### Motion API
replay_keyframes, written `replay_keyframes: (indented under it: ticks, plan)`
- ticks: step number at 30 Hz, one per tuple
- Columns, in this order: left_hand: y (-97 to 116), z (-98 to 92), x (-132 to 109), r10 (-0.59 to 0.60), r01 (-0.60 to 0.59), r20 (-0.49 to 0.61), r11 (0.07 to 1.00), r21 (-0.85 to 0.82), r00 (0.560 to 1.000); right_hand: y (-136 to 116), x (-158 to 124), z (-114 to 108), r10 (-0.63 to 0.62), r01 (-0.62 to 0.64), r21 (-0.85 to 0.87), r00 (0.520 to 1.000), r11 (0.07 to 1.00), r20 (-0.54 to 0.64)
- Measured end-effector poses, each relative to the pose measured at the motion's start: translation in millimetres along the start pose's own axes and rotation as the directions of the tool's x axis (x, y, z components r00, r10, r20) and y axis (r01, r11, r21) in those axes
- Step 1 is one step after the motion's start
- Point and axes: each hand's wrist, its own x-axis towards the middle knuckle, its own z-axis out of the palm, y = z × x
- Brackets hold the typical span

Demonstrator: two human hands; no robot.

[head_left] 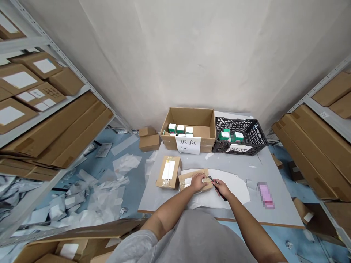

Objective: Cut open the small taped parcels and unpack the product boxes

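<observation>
Right hand (221, 189) closed on a utility knife (225, 197), blade at the taped carton (186, 181). Left hand (197, 182) open, pressing it down, fingers (204, 179) just beside the blade: a slip could cut them.

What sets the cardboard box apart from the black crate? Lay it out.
The cardboard box is brown with solid walls and open flaps, while the black crate is plastic lattice with no flaps. The box also holds more green-and-white cartons than the crate does. Both stand at the far edge of the table, both hold such cartons, and each has a paper sign on its front.
</observation>
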Motion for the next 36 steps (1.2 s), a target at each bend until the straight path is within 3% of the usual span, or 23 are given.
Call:
replay_keyframes:
  ticks: [5,12,16,20,23,27,31,36]
  plan:
    - [4,-4.2,-3,0.002,-0.002,0.001,0.999,-0.032,1.000,9,-10,1,0.018,-0.018,0.003,1.000,1.000,0.011]
    - [1,-5.8,-3,0.024,-0.024,0.003,0.998,-0.058,1.000,-11,-10,5,0.035,-0.037,-0.061,0.999,0.997,-0.035]
    - [4,-5.8,-5,-0.007,0.006,-0.055,1.000,-0.014,0.998,1,-29,-2,0.096,-0.101,-0.125,0.994,0.987,-0.043]
    - [-1,-13.7,-22,0.067,-0.056,-0.119,0.994,0.098,0.991,14,-41,-12,0.130,-0.131,0.003,0.979,0.991,-0.159]
    - [-17,-22.8,-45,0.043,-0.011,-0.163,0.981,0.193,0.986,2,-29,-8,0.086,-0.096,-0.023,0.954,0.995,-0.286]
    - [-42,-32.7,-79,-0.061,0.108,-0.205,0.967,0.231,0.977,-30,1,17,-0.051,-0.057,-0.302,0.940,0.952,-0.337]
    - [-54,-36.8,-100,-0.020,0.052,-0.125,0.964,0.261,0.992,-50,25,40,-0.147,-0.029,-0.445,0.923,0.895,-0.356]
    - [-47,-35.6,-101,0.060,-0.013,-0.153,0.957,0.289,0.986,-60,37,36,-0.067,-0.103,-0.416,0.925,0.903,-0.374]
